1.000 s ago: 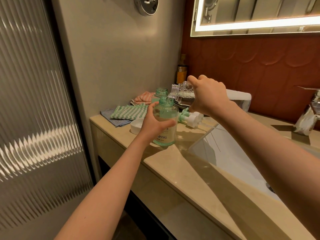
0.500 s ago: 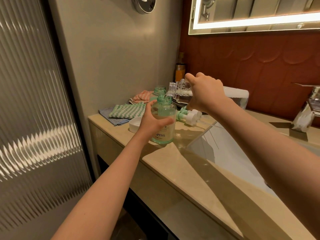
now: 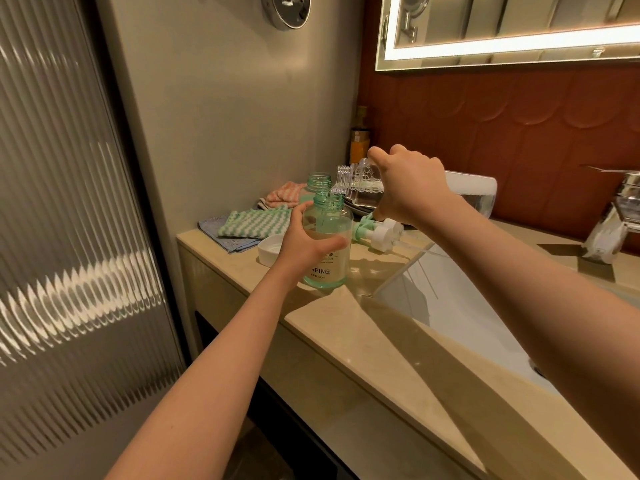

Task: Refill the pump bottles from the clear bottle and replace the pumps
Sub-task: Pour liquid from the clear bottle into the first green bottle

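Left hand (image 3: 304,244) grips the upright pump bottle (image 3: 330,230); right hand (image 3: 412,185) holds the clear bottle (image 3: 476,194) tilted above it.

green-white striped cloth (image 3: 258,221) on blue cloth (image 3: 223,241) | pink cloth (image 3: 282,195) behind | white dish (image 3: 270,250) on counter (image 3: 346,327) | faucet (image 3: 627,199) right

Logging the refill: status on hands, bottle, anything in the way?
Left hand grips green pump bottle, upright. Right hand tips clear bottle at its open neck. Pumps lie behind, not blocking.

Clear bottle (image 3: 362,183) tilts mouth-down over the upright, uncapped green pump bottle (image 3: 327,221).
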`<action>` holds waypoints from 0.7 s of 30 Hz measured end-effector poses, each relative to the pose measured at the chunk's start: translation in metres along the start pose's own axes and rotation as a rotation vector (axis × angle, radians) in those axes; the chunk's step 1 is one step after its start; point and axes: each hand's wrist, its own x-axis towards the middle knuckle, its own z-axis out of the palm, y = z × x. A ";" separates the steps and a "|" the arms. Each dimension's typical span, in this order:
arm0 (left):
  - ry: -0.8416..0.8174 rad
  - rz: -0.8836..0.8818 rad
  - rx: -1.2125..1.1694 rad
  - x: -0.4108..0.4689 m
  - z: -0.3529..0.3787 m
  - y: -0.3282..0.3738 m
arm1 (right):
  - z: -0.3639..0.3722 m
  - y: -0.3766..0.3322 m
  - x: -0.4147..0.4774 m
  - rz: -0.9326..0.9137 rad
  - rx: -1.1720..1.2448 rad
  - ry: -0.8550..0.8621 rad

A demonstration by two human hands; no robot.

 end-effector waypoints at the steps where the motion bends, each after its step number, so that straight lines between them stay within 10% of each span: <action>1: 0.001 -0.002 -0.001 0.000 0.000 0.000 | 0.000 0.000 0.000 -0.001 -0.002 -0.001; 21: -0.001 -0.006 -0.005 0.002 0.000 -0.002 | 0.000 0.001 0.002 -0.002 0.001 -0.001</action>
